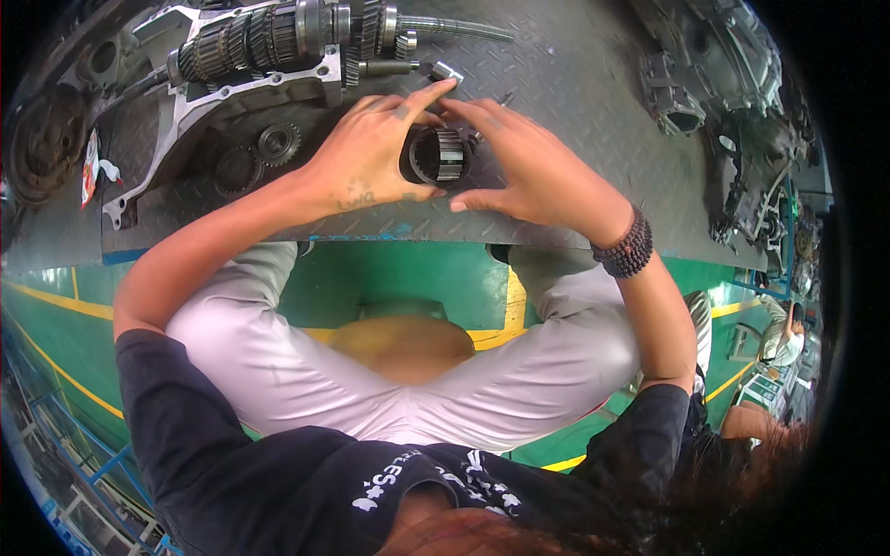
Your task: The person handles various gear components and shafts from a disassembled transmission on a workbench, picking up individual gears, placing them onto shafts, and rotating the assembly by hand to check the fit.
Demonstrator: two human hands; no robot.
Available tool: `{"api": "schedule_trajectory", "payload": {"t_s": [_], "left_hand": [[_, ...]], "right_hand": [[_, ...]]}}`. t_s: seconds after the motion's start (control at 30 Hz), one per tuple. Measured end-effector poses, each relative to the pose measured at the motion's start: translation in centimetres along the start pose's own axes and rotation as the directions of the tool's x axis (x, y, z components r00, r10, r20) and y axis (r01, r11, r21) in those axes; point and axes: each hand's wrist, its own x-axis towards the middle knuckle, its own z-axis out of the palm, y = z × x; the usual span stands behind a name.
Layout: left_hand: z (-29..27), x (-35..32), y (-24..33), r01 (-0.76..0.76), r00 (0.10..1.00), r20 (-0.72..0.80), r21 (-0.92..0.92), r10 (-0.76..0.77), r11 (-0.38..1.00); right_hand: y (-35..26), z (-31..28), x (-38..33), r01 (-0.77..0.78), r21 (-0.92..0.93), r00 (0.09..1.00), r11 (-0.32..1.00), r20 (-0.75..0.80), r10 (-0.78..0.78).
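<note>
Hands (373,150) spread around toothed ring (451,155) over patterned metal tabletop (570,97), yellow-lined green floor (399,269) below.

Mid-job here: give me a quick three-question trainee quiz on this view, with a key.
1. True or false: the left hand and the right hand curve around the toothed metal ring.
2. On which of the person's arms is the dark beaded bracelet?
3. Where is the shaft of stacked gears? A) On the floor; B) In the person's lap; C) Toward the upper left of the view.

Key: 1. True. 2. The right. 3. C.
</note>
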Motion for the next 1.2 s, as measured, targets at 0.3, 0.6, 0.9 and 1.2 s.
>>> {"api": "schedule_trajectory", "payload": {"t_s": [0.3, 0.6, 0.9, 1.2], "left_hand": [[-0.2, -0.3, 0.8, -0.036, 0.995, -0.094, -0.008, 0.035, 0.999], [-0.6, 0.0, 1.1, -0.088, 0.978, -0.198, -0.093, 0.068, 0.992], [-1.0, -0.1, 1.3, 0.019, 0.995, -0.088, -0.249, -0.042, 0.968], [-1.2, 0.1, 1.5, 0.068, 0.985, -0.136, -0.261, -0.107, 0.963]], "right_hand": [[0.5, 0.6, -0.2, -0.040, -0.033, 0.999, 0.999, -0.017, 0.040], [0.4, -0.2, 0.3, -0.055, 0.115, 0.997, 0.992, -0.048, 0.061], [0.5, 0.1, 0.3, 0.040, 0.086, 0.992, 0.996, -0.121, -0.030], [0.1, -0.5, 0.8, -0.003, 0.056, 0.986, 0.998, -0.168, 0.013]]}}
